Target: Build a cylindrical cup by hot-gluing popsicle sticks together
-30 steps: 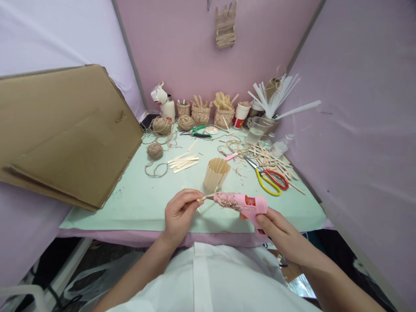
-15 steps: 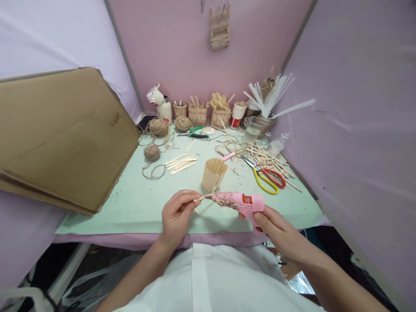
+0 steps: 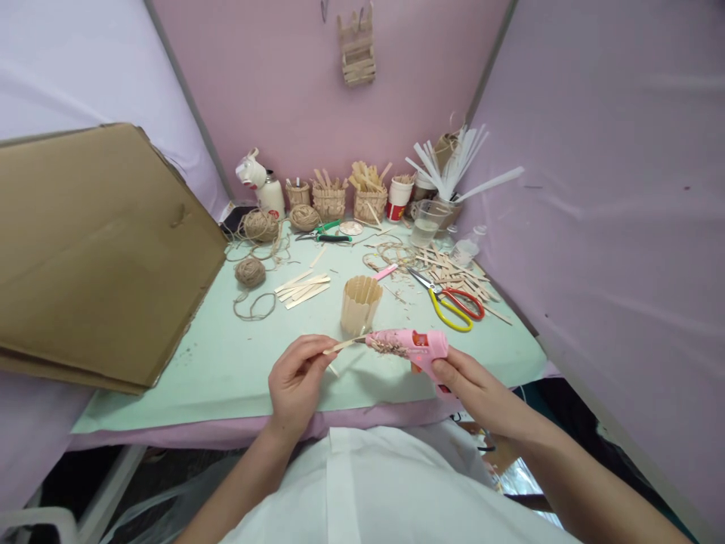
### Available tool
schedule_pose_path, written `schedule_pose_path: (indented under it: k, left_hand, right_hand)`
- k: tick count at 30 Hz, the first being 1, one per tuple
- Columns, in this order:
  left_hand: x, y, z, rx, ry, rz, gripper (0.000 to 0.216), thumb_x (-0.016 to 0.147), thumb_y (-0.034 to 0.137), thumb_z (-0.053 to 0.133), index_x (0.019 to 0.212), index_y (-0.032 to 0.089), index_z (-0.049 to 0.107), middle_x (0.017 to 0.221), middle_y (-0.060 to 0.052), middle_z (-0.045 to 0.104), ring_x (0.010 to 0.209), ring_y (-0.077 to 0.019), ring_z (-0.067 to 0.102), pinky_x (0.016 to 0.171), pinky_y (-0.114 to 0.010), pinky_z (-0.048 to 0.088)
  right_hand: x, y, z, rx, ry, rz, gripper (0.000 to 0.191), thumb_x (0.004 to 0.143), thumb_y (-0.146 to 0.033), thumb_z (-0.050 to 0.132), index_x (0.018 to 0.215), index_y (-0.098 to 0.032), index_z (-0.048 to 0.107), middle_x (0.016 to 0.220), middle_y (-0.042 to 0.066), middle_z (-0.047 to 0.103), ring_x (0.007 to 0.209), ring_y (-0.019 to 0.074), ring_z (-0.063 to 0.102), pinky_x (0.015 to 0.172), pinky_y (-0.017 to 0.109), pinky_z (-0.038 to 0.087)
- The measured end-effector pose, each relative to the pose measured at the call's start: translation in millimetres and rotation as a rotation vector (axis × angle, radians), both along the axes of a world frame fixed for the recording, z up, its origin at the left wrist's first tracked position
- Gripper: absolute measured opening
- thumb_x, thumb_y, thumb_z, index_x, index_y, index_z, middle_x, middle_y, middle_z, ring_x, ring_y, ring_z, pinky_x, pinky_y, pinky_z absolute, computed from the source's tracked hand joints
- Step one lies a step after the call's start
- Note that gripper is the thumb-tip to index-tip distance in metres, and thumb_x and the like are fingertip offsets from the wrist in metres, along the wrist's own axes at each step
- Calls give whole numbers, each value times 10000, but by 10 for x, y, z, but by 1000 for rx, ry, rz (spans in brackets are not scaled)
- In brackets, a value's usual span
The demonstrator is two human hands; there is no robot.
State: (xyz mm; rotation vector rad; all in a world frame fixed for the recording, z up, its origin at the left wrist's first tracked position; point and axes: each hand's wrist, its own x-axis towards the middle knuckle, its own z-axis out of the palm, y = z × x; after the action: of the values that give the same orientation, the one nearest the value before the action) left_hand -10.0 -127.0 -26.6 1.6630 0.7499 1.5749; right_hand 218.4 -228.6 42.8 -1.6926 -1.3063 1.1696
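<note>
Between thumb and fingers, my left hand (image 3: 300, 378) pinches a thin wooden craft stick (image 3: 341, 346) that points right. My right hand (image 3: 473, 385) is wrapped round the handle of a pink hot glue gun (image 3: 411, 344), its barrel crusted with wood-like bits. The gun's metal nozzle meets the stick near its right end; whether glue is coming out is too small to see. Just beyond the nozzle stands an upright cup (image 3: 360, 306) made of craft sticks side by side. Several loose pale sticks (image 3: 304, 289) lie to its left.
Red and yellow-handled scissors (image 3: 453, 306) lie right, beside a heap of sticks (image 3: 458, 273). Twine balls (image 3: 250, 272), green-handled pliers (image 3: 334, 238) and stick-filled baskets (image 3: 370, 204) are farther back. A water-holding plastic cup (image 3: 426, 230) stands back right. Cardboard (image 3: 107, 257) leans at left.
The view has shifted slightly, so the whole table appears farther left. Both hands keep their grips, and the nozzle stays against the stick, with slightly more stick showing past my left fingers.
</note>
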Motion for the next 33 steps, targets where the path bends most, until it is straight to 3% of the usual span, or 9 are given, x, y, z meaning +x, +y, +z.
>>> schedule_pose_path:
  k: [12,21,33]
  left_hand:
    - [6,12,-23,-5,-25,8,194,803,56,654,868,230,709,870,-4,697,842,-137,655,693,-242,538]
    - [9,12,-7,-4,-20,28,163,807,76,654,852,223,709,851,-8,698,834,-138,657,684,-239,536]
    - [24,14,-6,-17,-18,63,74,809,143,661,825,194,713,824,-37,704,805,-156,665,655,-263,553]
  right_hand:
    - [97,47,-73,3,13,52,519,906,-618,424,1210,-233,592,1031,60,640,919,205,564,728,295,501]
    - [161,72,-126,-7,-38,59,476,902,-629,407,1037,-217,604,950,39,596,868,184,544,709,289,501]
    - [149,70,-94,-17,-21,29,467,910,-595,421,1107,-215,609,991,53,608,878,189,562,711,308,527]
